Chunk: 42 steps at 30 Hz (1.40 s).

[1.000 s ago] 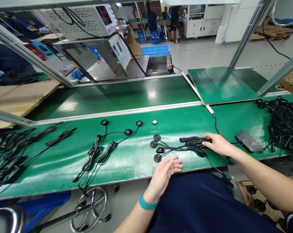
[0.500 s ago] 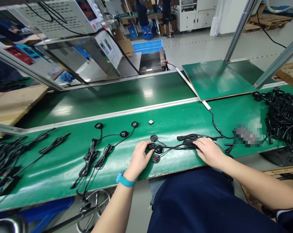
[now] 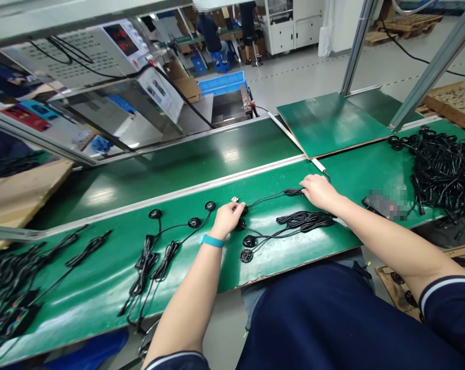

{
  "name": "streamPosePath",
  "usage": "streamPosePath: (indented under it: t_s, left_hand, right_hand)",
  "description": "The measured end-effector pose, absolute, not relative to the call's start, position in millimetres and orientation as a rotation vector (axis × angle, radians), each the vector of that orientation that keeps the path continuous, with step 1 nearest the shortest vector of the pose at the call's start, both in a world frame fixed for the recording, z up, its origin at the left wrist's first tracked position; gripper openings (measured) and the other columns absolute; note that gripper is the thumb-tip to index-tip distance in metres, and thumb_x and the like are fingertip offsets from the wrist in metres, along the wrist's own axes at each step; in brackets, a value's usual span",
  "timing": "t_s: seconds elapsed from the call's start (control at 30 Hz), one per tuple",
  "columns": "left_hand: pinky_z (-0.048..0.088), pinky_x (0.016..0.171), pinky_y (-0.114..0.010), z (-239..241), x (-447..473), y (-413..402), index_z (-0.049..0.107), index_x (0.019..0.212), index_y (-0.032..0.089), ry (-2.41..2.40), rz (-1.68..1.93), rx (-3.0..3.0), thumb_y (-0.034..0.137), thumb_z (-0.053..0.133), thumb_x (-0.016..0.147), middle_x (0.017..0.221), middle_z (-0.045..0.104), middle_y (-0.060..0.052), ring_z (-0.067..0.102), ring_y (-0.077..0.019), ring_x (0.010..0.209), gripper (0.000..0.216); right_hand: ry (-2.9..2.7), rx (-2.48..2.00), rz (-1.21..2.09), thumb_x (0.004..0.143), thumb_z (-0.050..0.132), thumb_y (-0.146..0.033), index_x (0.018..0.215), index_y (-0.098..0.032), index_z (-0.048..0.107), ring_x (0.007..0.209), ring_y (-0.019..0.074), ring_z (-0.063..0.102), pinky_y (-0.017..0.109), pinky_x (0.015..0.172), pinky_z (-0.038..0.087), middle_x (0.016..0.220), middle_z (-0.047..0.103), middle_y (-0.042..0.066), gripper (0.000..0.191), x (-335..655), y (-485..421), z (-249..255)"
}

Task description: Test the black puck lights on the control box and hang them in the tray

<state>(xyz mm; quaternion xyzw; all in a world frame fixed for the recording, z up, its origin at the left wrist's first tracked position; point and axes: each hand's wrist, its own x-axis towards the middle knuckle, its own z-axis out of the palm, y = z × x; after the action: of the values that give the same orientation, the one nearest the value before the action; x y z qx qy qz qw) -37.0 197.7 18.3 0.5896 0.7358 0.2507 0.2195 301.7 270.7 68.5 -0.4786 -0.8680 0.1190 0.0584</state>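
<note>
My left hand (image 3: 227, 220) is closed on the round black end of a cable, which its fingers partly cover. From there the black cable (image 3: 271, 197) runs rightward to a coiled bundle (image 3: 293, 192), pinched at its right side by my right hand (image 3: 319, 193). Nearer to me lie other coiled black cables (image 3: 305, 221), with round black heads (image 3: 249, 241) at their left ends. A small pale piece (image 3: 235, 199) sits just beyond my left fingers.
More cables with round heads (image 3: 194, 222) lie to the left on the green bench (image 3: 201, 267). A large tangle of black cables (image 3: 444, 169) fills the right end, beside a dark blurred device (image 3: 382, 205). A green board (image 3: 334, 123) rests behind. People sit and stand in the background.
Both hands have moved farther across the bench. One cable has come away from the group and is now stretched between them; the others stay nearer to me.
</note>
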Motion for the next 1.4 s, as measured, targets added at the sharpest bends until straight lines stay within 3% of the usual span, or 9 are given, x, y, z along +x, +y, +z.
streamPosePath:
  t_s: [0.2,0.3,0.43,0.57,0.7,0.8,1.0,1.13,1.4]
  left_hand:
    - [0.042,0.061,-0.029,11,-43,184,0.064,0.098,0.017,2.107,0.805,1.498,0.063,0.06,0.08,0.063,0.057,0.002,0.054,-0.0175,0.06,0.05]
    - [0.049,0.068,-0.03,12,-45,156,0.06,0.1,0.018,2.104,0.983,1.494,0.057,0.059,0.085,0.077,0.063,-0.002,0.059,-0.0175,0.069,0.041]
    - [0.054,0.089,-0.038,17,-49,119,0.062,0.109,0.019,1.969,0.939,1.799,0.037,0.054,0.091,0.11,0.068,-0.01,0.065,-0.0233,0.1,0.027]
    - [0.044,0.113,-0.051,14,-54,108,0.063,0.128,0.022,1.796,0.754,2.036,0.03,0.051,0.094,0.144,0.057,-0.013,0.052,-0.0289,0.135,0.037]
    - [0.047,0.109,-0.052,3,-57,113,0.066,0.122,0.023,1.756,0.7,2.08,0.034,0.057,0.094,0.127,0.068,-0.012,0.06,-0.0292,0.123,0.031]
    - [0.051,0.102,-0.048,-1,-58,114,0.066,0.114,0.021,1.792,0.725,2.063,0.038,0.061,0.092,0.115,0.069,-0.012,0.063,-0.0277,0.111,0.029]
    - [0.053,0.08,-0.036,5,-55,107,0.054,0.127,0.019,1.882,0.733,1.839,0.045,0.064,0.087,0.1,0.067,-0.007,0.063,-0.0211,0.086,0.049]
    - [0.044,0.063,-0.029,7,-51,109,0.059,0.105,0.02,1.934,0.727,1.647,0.054,0.056,0.091,0.071,0.058,0.002,0.054,-0.0169,0.064,0.037]
    - [0.037,0.057,-0.028,6,-49,135,0.055,0.077,0.022,2.027,0.647,1.441,0.065,0.056,0.088,0.054,0.059,0.002,0.054,-0.0172,0.053,0.045]
  right_hand:
    - [-2.701,-1.086,0.317,0.095,0.07,-0.043,0.099,-0.016,0.07,0.096,0.0268,0.057,0.04,0.087,0.043,0.099,0.064,0.011,0.027,322,201,53]
    - [-2.722,-1.096,0.297,0.087,0.081,-0.038,0.098,-0.016,0.069,0.099,0.0287,0.054,0.04,0.085,0.043,0.106,0.062,0.012,0.027,338,178,35]
    - [-2.698,-1.079,0.222,0.094,0.069,-0.022,0.098,-0.016,0.068,0.103,0.0284,0.052,0.04,0.085,0.041,0.114,0.062,0.013,0.007,343,176,18]
    - [-2.699,-0.948,0.235,0.103,0.049,-0.015,0.091,-0.017,0.065,0.1,0.0245,0.053,0.038,0.086,0.039,0.107,0.065,0.011,0.02,339,178,22]
    - [-2.733,-0.995,0.246,0.096,0.066,-0.018,0.098,-0.017,0.066,0.104,0.0274,0.052,0.039,0.087,0.038,0.109,0.064,0.011,0.003,334,176,27]
    - [-2.749,-1.073,0.224,0.09,0.073,-0.018,0.099,-0.018,0.067,0.102,0.0282,0.051,0.038,0.083,0.038,0.108,0.062,0.011,0.01,331,177,24]
    - [-2.714,-0.919,0.286,0.097,0.062,-0.017,0.091,-0.017,0.066,0.107,0.0276,0.052,0.041,0.088,0.04,0.11,0.062,0.012,0.006,332,176,17]
    - [-2.655,-0.777,0.341,0.102,0.051,-0.017,0.094,-0.017,0.063,0.119,0.0288,0.052,0.045,0.097,0.04,0.125,0.062,0.015,0.015,334,166,21]
    - [-2.495,-0.99,0.841,0.107,0.044,-0.03,0.106,-0.02,0.06,0.083,0.0183,0.063,0.028,0.075,0.044,0.094,0.069,0.005,0.019,307,185,54]
